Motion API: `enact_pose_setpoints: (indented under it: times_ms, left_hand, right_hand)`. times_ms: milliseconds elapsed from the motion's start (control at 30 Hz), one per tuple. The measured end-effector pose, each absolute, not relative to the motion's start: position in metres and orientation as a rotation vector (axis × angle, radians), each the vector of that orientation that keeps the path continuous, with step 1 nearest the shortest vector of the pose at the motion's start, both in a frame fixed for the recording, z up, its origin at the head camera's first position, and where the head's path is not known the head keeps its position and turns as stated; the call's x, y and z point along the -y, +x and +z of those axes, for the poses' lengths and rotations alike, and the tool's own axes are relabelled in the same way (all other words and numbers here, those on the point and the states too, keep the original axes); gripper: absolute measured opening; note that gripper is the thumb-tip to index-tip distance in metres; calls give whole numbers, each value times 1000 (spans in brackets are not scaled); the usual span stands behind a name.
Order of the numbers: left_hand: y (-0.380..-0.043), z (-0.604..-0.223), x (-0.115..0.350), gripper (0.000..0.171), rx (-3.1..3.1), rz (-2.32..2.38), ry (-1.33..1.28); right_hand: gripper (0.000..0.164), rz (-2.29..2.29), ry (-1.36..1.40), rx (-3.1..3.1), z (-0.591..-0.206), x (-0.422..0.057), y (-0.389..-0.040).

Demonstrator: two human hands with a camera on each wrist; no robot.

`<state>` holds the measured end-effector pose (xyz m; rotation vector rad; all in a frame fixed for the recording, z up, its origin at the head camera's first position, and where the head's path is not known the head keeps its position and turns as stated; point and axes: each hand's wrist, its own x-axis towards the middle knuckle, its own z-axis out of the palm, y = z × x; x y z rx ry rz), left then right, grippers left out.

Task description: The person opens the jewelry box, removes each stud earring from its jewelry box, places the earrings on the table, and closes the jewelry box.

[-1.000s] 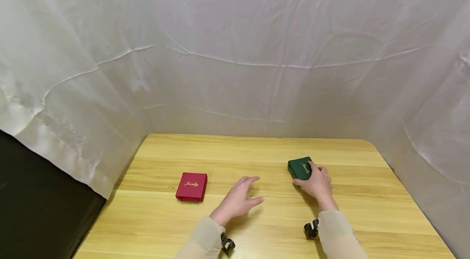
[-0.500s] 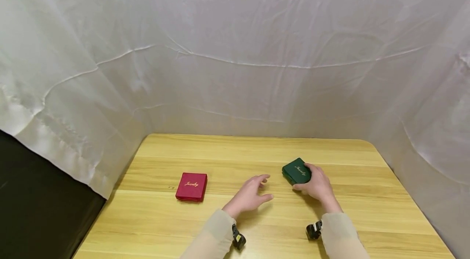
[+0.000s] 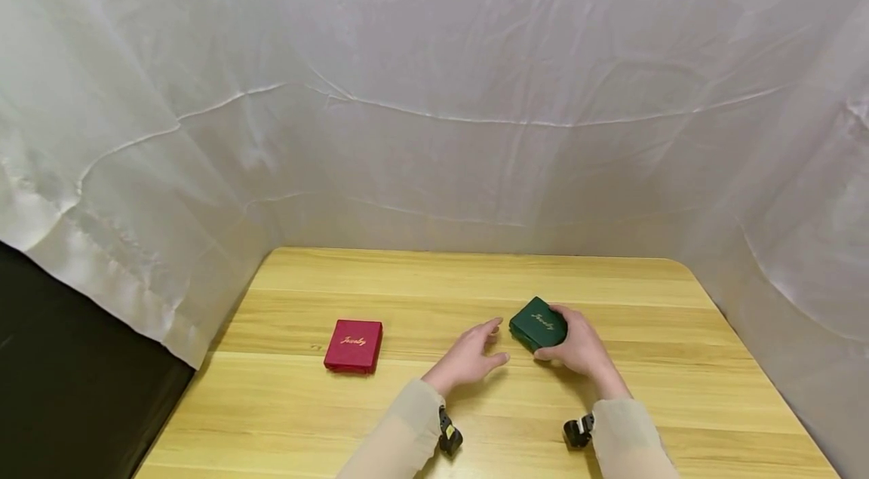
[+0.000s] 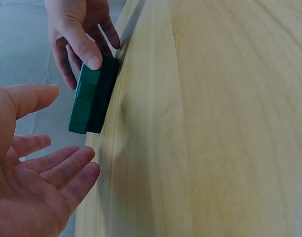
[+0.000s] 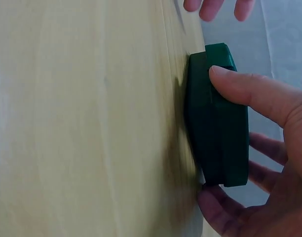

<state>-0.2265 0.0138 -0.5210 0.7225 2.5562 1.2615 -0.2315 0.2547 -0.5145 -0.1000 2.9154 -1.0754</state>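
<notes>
My right hand [image 3: 580,347] grips a small dark green jewelry box [image 3: 538,324] with gold lettering on its lid. In the right wrist view the thumb lies along one side of the green box [image 5: 225,128] and the fingers reach round its opposite end. The box is turned at an angle, close over the wooden table. My left hand [image 3: 470,357] holds nothing; its fingers and thumb are spread apart just left of the green box. In the left wrist view the left palm [image 4: 37,182] faces the near end of the box [image 4: 92,96].
A red jewelry box [image 3: 354,345] of similar shape lies closed on the wooden table [image 3: 285,419], left of both hands. Pale fabric [image 3: 475,162] hangs behind and around the table. A dark panel [image 3: 75,373] stands beyond the left edge.
The right hand has brought the green box leftward and turned it. The left hand has moved right, closer to that box. The red box stays where it was.
</notes>
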Motion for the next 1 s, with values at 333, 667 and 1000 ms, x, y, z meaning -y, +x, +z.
enact_pose_setpoints:
  times_ms: [333,667,1000]
  left_hand:
    - [-231,-523,-17,69,-2539,1285,757]
    - [-231,-525,-13,65,-2469,1471,702]
    - [-234,-519,3,77,-2501,1474,660]
  right_hand:
    - [102,-1146,-195,-2861,-515,-248,-228]
    - [102,-1196,-282,-2831,-516,-241,-226]
    - [85,-1241,-477,-2783,-512,-227,-226]
